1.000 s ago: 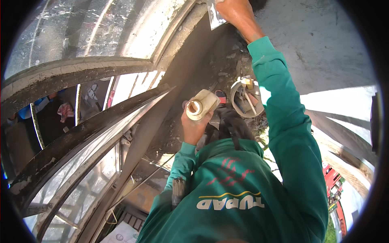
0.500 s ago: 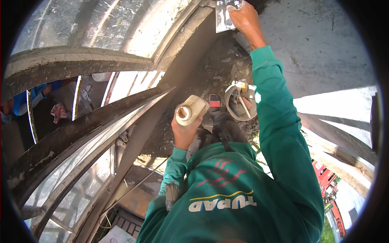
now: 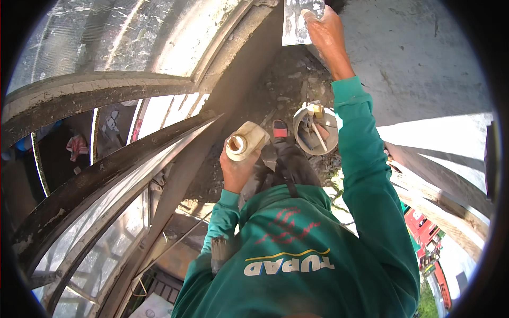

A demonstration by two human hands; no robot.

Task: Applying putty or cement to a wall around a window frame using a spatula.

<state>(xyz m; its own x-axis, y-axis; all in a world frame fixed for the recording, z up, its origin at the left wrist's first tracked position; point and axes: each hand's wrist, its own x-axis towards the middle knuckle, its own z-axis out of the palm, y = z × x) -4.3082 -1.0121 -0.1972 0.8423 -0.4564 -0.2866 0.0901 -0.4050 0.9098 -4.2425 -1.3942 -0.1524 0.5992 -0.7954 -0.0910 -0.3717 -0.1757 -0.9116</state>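
My left hand [image 3: 237,172] is wrapped round a beige plastic jug [image 3: 254,139], its uncapped round mouth facing up toward me. A small greyish blade-like piece [image 3: 270,159] shows beside that hand; I cannot tell whether the hand holds it. At the top, my right hand [image 3: 327,34] grips a flat rectangular plate [image 3: 296,24], pale and smeared with grey, like a scraper, with the thumb over its face. The plate is held up near the corner by the grey wall [image 3: 408,58]; I cannot tell whether it touches. The picture's upper edge cuts it off.
A round bucket [image 3: 302,142] with several tools stands on the rubble-strewn ground [image 3: 286,87] by my foot. Brush bristles [image 3: 218,254] show beside my left sleeve. On the left run a window frame [image 3: 106,78] and dark bars [image 3: 95,175], with a red-and-white cloth [image 3: 77,147] beyond.
The right hand and its plate have come slightly down in the picture. My left hand with the jug has shifted a little left. Both grips stay the same.
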